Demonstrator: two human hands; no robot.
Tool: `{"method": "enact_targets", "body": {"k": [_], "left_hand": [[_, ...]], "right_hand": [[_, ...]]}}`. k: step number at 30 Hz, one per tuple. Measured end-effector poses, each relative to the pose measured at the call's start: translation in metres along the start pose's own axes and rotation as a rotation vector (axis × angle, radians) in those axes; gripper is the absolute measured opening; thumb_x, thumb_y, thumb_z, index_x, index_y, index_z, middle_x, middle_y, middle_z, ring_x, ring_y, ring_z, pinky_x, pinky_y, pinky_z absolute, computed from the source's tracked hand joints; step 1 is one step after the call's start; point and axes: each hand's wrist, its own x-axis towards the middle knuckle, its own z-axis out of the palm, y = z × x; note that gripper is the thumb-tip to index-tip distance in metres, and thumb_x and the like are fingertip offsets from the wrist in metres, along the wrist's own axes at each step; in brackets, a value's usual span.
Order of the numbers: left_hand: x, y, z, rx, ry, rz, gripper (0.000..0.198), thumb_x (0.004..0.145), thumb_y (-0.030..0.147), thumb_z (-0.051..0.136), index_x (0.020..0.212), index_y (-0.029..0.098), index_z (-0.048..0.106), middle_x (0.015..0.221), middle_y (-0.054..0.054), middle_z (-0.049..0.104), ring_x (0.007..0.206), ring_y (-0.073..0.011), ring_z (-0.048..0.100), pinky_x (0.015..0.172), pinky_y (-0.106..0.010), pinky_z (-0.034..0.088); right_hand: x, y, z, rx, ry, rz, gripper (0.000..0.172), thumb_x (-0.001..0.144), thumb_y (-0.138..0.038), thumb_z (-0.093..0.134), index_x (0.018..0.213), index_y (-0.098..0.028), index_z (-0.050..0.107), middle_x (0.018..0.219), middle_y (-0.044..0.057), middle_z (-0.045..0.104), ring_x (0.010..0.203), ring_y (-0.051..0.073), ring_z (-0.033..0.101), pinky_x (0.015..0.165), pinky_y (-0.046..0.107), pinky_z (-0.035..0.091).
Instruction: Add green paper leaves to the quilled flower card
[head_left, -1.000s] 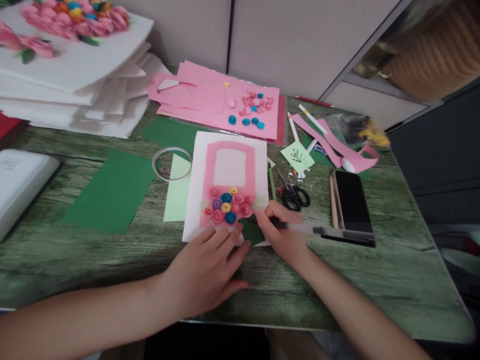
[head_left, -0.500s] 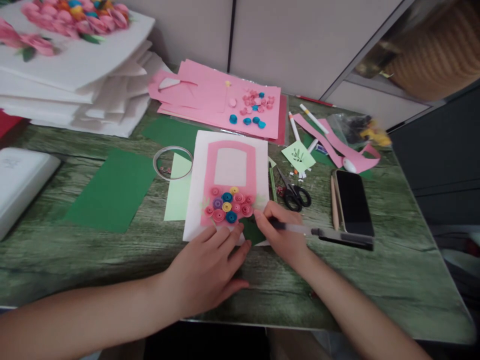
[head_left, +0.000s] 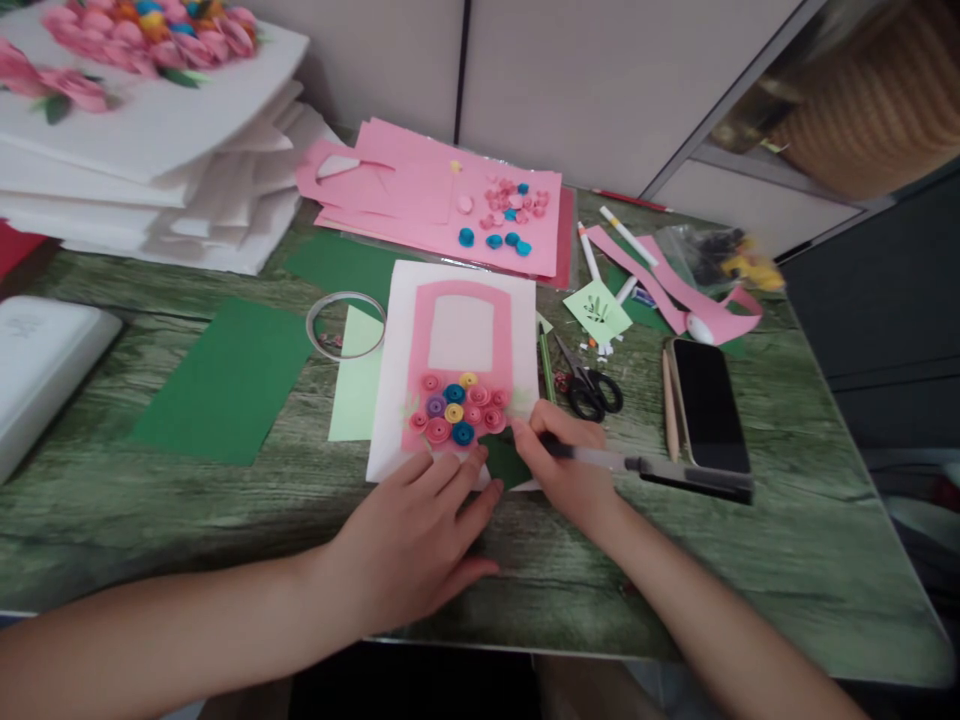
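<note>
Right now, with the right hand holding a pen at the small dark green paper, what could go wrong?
1. The small dark green piece lies at the corner of the white card; it may slide under the pen if the left hand eases off.
2. The right hand works beside the paper coils; a slip could mark or flatten them.
3. The pen's black end is near the phone and might knock it.

Scissors [head_left: 589, 385] lie right of the card [head_left: 457, 370], phone [head_left: 709, 403] farther right.
</note>
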Motion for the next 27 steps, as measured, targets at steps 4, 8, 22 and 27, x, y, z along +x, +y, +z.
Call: {"method": "enact_targets", "body": {"k": [4, 8, 22, 27], "left_hand": [[0.0009, -0.0003, 0.0009, 0.007, 0.001, -0.005, 0.052, 0.088, 0.053, 0.042, 0.124, 0.017, 0.052, 0.129, -0.014, 0.054, 0.105, -0.0277, 0.052, 0.084, -0.039, 0.036], [0.0023, -0.0014, -0.0003, -0.002, -0.012, -0.008, 0.051, 0.088, 0.053, 0.042, 0.125, 0.018, 0.051, 0.128, -0.013, 0.054, 0.105, -0.0273, 0.052, 0.084, -0.039, 0.035], [0.0007, -0.0011, 0.0014, -0.011, -0.008, -0.007, 0.052, 0.088, 0.054, 0.040, 0.125, 0.018, 0.051, 0.130, -0.011, 0.053, 0.105, -0.0263, 0.051, 0.086, -0.039, 0.034], [0.0001, -0.0018, 0.0000, -0.014, -0.018, -0.011, 0.053, 0.088, 0.054, 0.040, 0.125, 0.018, 0.051, 0.131, -0.011, 0.052, 0.105, -0.0266, 0.052, 0.085, -0.039, 0.035]], "right_hand": [[0.0010, 0.0035, -0.0012, 0.087, 0.044, 0.083, 0.035, 0.084, -0.022, 0.050, 0.055, -0.020, 0.032, 0.049, -0.008, 0.029, 0.045, 0.008, 0.031, 0.045, 0.022, 0.025], [0.0009, 0.0070, -0.0026, 0.154, 0.054, 0.146, 0.034, 0.085, -0.024, 0.050, 0.055, -0.020, 0.034, 0.051, -0.007, 0.032, 0.048, 0.009, 0.034, 0.047, 0.023, 0.027], [-0.0027, -0.0002, -0.0056, 0.096, -0.012, 0.080, 0.034, 0.085, -0.022, 0.050, 0.055, -0.020, 0.033, 0.047, -0.008, 0.030, 0.043, 0.007, 0.032, 0.045, 0.021, 0.026], [-0.0016, -0.0001, -0.0062, 0.059, -0.018, 0.019, 0.034, 0.082, -0.016, 0.048, 0.055, -0.020, 0.026, 0.049, -0.008, 0.025, 0.044, 0.007, 0.027, 0.044, 0.021, 0.023]]}}
